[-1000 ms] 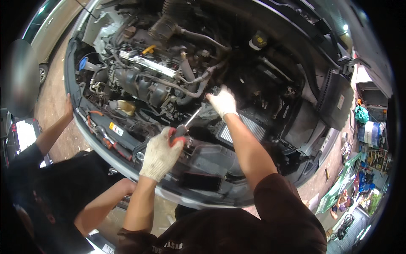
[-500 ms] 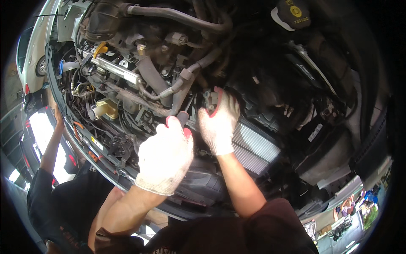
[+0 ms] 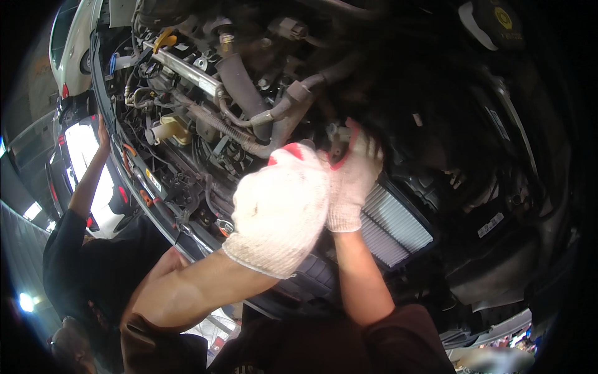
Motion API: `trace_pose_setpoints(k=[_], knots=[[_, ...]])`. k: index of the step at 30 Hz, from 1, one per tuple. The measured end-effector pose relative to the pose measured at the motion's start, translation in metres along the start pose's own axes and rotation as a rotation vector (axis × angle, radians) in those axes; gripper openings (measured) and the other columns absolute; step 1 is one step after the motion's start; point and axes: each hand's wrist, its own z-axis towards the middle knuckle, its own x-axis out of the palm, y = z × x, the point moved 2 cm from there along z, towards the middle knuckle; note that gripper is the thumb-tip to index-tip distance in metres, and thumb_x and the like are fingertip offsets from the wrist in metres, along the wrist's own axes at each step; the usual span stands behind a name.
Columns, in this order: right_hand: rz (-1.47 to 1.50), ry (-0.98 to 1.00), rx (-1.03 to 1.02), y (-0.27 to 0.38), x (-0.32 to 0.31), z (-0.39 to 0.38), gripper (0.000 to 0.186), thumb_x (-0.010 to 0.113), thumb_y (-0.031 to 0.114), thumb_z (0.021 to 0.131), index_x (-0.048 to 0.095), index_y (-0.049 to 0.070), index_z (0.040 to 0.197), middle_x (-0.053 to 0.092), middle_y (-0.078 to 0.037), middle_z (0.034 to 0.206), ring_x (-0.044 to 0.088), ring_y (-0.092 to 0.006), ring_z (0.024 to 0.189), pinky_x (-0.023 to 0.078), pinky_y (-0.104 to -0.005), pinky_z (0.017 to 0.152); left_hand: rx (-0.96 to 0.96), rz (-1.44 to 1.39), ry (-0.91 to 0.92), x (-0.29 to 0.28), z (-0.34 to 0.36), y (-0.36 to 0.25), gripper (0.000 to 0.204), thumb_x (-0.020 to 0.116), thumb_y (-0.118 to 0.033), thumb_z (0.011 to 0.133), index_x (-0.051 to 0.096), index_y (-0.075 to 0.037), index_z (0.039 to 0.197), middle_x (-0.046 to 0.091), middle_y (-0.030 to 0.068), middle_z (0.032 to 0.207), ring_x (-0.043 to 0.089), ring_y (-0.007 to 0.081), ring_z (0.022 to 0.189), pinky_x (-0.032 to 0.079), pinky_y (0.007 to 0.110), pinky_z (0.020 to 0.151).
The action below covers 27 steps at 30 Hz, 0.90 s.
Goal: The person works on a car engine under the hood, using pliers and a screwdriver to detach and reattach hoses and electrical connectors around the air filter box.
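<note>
Left hand: left hand [image 3: 277,209] in a cream knitted glove with red showing at the fingers, closed in a fist on a dark tool handle [image 3: 307,143], of which just a stub showed at the top of the fist.
Right hand: right hand [image 3: 354,174], gloved alike, just beside the left fist, fingers curved about a grey fitting [image 3: 337,140]; whether they had closed firmly on it could not be told.
Fitting: between the right thumb and fingers, partly covered.
Filter: pleated, pale air filter [image 3: 395,224], dark-framed, just right of the right wrist.
Tube: thick grey tube [image 3: 238,81], beyond the left fist.
Rail: silver rail [image 3: 187,71], farther off, beyond and left of the left fist.
Reservoir: cream reservoir [image 3: 177,129], left of the left fist, well apart.
Co-worker: dark-sleeved person [image 3: 99,262], far left of both hands, one bare hand [image 3: 103,134] at the bay's front edge.
</note>
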Motion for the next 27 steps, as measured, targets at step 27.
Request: trace_pose_setpoints(k=[27], knots=[[0.085, -0.163, -0.143, 0.003, 0.005, -0.004, 0.067, 0.08, 0.015, 0.069, 0.066, 0.005, 0.134, 0.07, -0.02, 0.127, 0.062, -0.0428, 0.125, 0.043, -0.0535, 0.116, 0.053, -0.222, 0.001, 0.027, 0.006, 0.015, 0.02, 0.067, -0.013, 0.089, 0.062, 0.002, 0.101, 0.07, 0.0165, 0.08, 0.077, 0.0312, 0.063, 0.059, 0.042, 0.051]])
